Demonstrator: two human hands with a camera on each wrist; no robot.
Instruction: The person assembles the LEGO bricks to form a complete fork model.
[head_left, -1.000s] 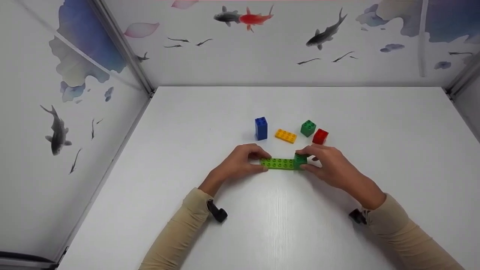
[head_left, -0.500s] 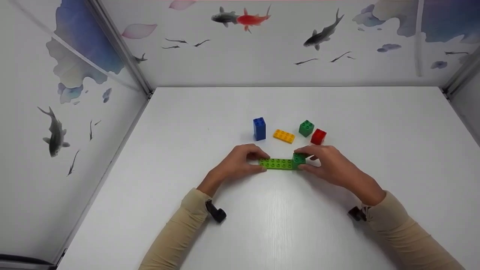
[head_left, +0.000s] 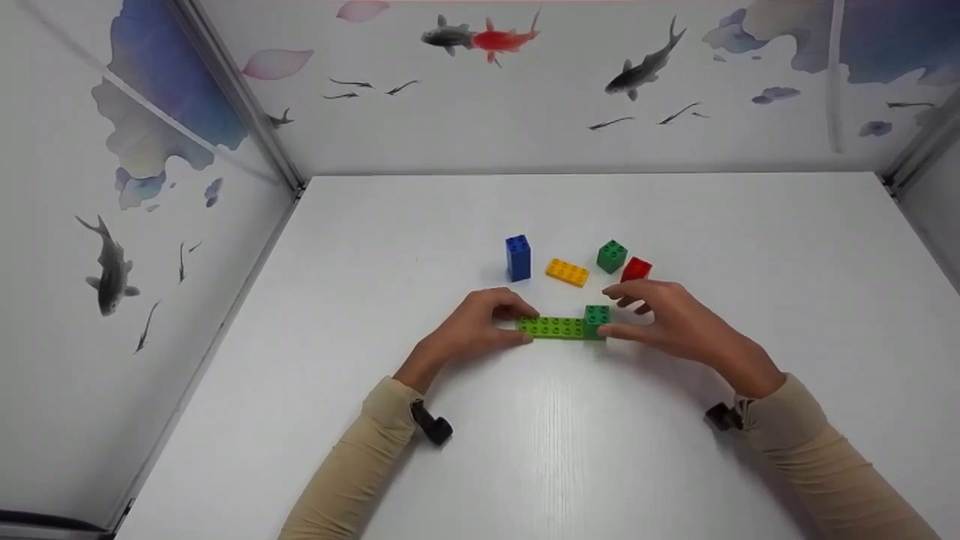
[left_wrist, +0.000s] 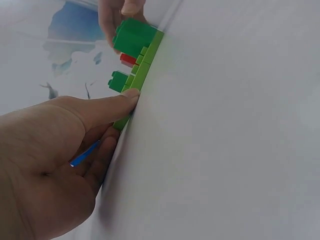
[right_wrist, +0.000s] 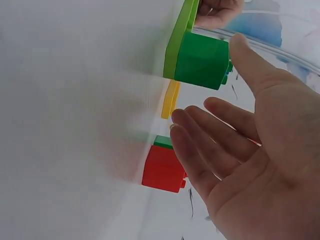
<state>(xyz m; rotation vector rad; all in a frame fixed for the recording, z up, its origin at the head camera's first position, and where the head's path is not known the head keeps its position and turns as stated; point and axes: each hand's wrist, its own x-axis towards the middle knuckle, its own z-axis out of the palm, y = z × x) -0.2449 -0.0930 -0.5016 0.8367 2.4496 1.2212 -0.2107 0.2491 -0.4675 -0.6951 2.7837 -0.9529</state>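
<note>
A long lime-green building-block plate (head_left: 555,328) lies flat on the white table, a green block (head_left: 597,321) seated on its right end. My left hand (head_left: 487,324) pinches the plate's left end between thumb and fingers, as the left wrist view also shows with the thumb (left_wrist: 131,95) on its near side. Beside the green block is my right hand (head_left: 667,322), fingers spread and holding nothing. In the right wrist view its thumb (right_wrist: 245,52) is close to the block's studded side; whether it touches cannot be told.
Behind the hands stand a tall blue block (head_left: 518,258), a flat yellow plate (head_left: 568,272), a second green block (head_left: 612,256) and a red block (head_left: 637,269), partly hidden by my right hand. A printed wall (head_left: 525,135) rises along the table's far edge.
My right hand has let go of the green block, its fingers lifting away and to the right. The block stays on the plate. My left hand keeps its hold.
</note>
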